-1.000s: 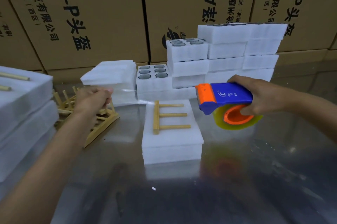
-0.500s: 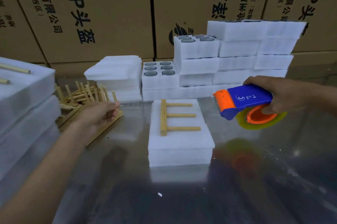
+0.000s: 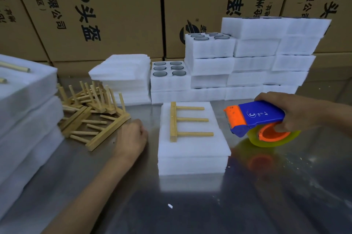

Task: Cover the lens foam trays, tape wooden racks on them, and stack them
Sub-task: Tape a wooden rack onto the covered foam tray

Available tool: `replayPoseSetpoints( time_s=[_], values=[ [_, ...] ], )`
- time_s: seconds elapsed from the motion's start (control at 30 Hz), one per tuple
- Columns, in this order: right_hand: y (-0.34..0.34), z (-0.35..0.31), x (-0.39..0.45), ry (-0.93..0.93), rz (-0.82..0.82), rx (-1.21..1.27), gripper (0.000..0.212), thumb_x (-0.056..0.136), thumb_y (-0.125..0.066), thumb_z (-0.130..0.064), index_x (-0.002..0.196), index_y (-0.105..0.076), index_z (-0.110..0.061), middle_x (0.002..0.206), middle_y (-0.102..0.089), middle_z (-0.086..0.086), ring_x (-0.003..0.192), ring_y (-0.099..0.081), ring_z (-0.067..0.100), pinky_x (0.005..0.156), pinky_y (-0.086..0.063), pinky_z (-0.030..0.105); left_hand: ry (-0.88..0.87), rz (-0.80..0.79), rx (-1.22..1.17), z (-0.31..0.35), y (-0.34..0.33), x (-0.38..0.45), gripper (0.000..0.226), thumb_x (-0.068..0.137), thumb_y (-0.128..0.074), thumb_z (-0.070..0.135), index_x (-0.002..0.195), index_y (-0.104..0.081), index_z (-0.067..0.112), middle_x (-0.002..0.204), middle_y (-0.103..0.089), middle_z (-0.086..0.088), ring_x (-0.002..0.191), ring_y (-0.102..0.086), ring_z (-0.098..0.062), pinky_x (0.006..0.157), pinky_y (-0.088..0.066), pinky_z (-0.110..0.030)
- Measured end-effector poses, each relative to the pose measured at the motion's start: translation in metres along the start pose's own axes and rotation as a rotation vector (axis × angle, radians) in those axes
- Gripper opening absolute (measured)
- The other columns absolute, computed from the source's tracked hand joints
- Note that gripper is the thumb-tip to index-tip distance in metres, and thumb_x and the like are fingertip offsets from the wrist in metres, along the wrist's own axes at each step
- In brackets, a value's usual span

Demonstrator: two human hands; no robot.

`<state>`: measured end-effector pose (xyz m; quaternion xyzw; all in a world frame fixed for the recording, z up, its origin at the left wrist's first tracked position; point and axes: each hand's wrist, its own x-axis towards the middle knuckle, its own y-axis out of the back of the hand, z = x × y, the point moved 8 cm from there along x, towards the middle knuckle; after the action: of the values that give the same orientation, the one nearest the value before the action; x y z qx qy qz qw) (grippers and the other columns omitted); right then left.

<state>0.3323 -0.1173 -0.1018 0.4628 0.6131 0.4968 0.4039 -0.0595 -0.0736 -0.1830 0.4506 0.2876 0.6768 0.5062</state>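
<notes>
Right hand [image 3: 285, 113] has the tape dispenser [image 3: 255, 117], fingers wrapped round its blue body, yellow roll hanging under it, orange cutter end pointing left at the covered foam tray [image 3: 192, 148] in the middle of the desk [image 3: 266, 195]. The dispenser hangs just beside the tray's right edge, at about the level of its top. That is the nearer hand for taping. Left hand [image 3: 131, 136] sits on the desk just off the tray's left side, fingers loosely curled with nothing in them, between the tray and the heap of spare racks [image 3: 91, 113].

The wooden rack [image 3: 182, 119] lies flat on the tray's far half: its bar runs near-to-far along the left side, three pegs point right, toward the dispenser. So the tape likely has to run across the tray from the right, over those pegs.

Tray itself is a white block, cover sheet on top, no tape visible on it yet. Open trays of lenses [image 3: 169, 73] wait at the desk's far edge, finished ones stacked at the left edge [image 3: 22, 111]
</notes>
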Motion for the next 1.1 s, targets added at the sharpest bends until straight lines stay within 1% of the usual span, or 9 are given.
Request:
replayPoseSetpoints(
  time_s=[0.2,0.37,0.6,0.7,0.8,0.9,0.97,1.03,1.1],
  values=[
    [0.000,0.000,0.001,0.006,0.008,-0.011,0.060,0.068,-0.080,-0.017,0.108,-0.046,-0.045,0.101,-0.056,-0.018,0.089,-0.058,0.003,0.072,-0.048,0.024,-0.149,-0.047,0.145,0.030,-0.013,-0.009,0.021,0.089,-0.046,0.002,0.073,-0.038,0.012,0.076,-0.047,-0.006,0.068,-0.049,-0.027,0.056,-0.035,-0.035],
    [-0.001,0.001,0.000,0.002,0.007,-0.014,0.061,0.068,-0.080,-0.018,0.108,-0.044,-0.047,0.102,-0.055,-0.019,0.091,-0.057,0.002,0.070,-0.045,0.021,-0.264,-0.081,0.217,0.043,-0.012,-0.011,0.017,0.090,-0.046,0.000,0.079,-0.045,0.013,0.079,-0.049,-0.004,0.070,-0.052,-0.023,0.058,-0.038,-0.032],
    [-0.001,0.001,0.000,0.002,0.003,-0.031,0.062,0.069,-0.081,-0.020,0.113,-0.044,-0.044,0.104,-0.054,-0.019,0.094,-0.055,0.002,0.074,-0.044,0.022,-0.316,-0.106,0.041,0.045,-0.014,-0.013,0.011,0.091,-0.051,0.007,0.082,-0.053,0.013,0.081,-0.052,-0.001,0.071,-0.051,-0.020,0.061,-0.042,-0.031],
    [-0.001,0.000,-0.001,0.003,0.001,-0.048,0.065,0.070,-0.081,-0.020,0.117,-0.043,-0.042,0.105,-0.052,-0.020,0.095,-0.052,-0.001,0.071,-0.040,0.017,-0.242,-0.133,0.027,0.033,-0.015,-0.010,0.004,0.089,-0.057,0.016,0.086,-0.054,0.016,0.083,-0.051,0.001,0.072,-0.049,-0.015,0.058,-0.038,-0.028],
    [0.000,-0.001,-0.001,0.005,-0.001,-0.047,0.064,0.070,-0.081,-0.019,0.116,-0.043,-0.042,0.105,-0.052,-0.020,0.095,-0.053,0.001,0.073,-0.042,0.020,-0.050,-0.178,-0.078,0.017,-0.015,-0.006,0.007,0.087,-0.065,0.025,0.086,-0.061,0.019,0.090,-0.057,0.001,0.074,-0.050,-0.008,0.055,-0.034,-0.023],
    [0.000,-0.001,-0.001,0.004,0.002,-0.052,0.064,0.070,-0.081,-0.020,0.116,-0.042,-0.042,0.105,-0.052,-0.018,0.095,-0.053,0.001,0.074,-0.044,0.022,0.077,-0.251,-0.091,0.013,-0.007,-0.006,0.032,0.087,-0.068,0.028,0.114,-0.062,0.012,0.108,-0.063,-0.007,0.093,-0.059,-0.020,0.075,-0.048,-0.033],
    [-0.001,-0.001,0.000,0.001,-0.001,-0.061,0.065,0.070,-0.080,-0.021,0.117,-0.041,-0.043,0.105,-0.052,-0.019,0.095,-0.053,0.000,0.072,-0.043,0.021,0.018,-0.063,-0.024,0.027,0.023,-0.002,0.046,0.090,-0.062,0.020,0.132,-0.050,0.007,0.116,-0.060,-0.013,0.106,-0.057,-0.029,0.085,-0.046,-0.038],
    [-0.001,-0.002,0.001,0.002,0.003,-0.066,0.065,0.070,-0.080,-0.021,0.118,-0.042,-0.042,0.105,-0.052,-0.018,0.095,-0.053,0.002,0.074,-0.046,0.024,-0.159,0.191,-0.102,0.063,0.059,-0.006,0.046,0.092,-0.054,0.015,0.137,-0.047,0.009,0.117,-0.059,-0.010,0.109,-0.055,-0.028,0.087,-0.044,-0.037],
    [-0.001,-0.003,0.003,0.009,0.006,-0.078,0.065,0.070,-0.080,-0.022,0.118,-0.042,-0.041,0.105,-0.052,-0.017,0.096,-0.053,0.004,0.078,-0.048,0.027,-0.392,0.132,-0.228,0.115,0.065,-0.010,0.042,0.095,-0.054,0.025,0.136,-0.049,0.018,0.122,-0.057,0.000,0.114,-0.054,-0.017,0.092,-0.039,-0.030]
  ],
)
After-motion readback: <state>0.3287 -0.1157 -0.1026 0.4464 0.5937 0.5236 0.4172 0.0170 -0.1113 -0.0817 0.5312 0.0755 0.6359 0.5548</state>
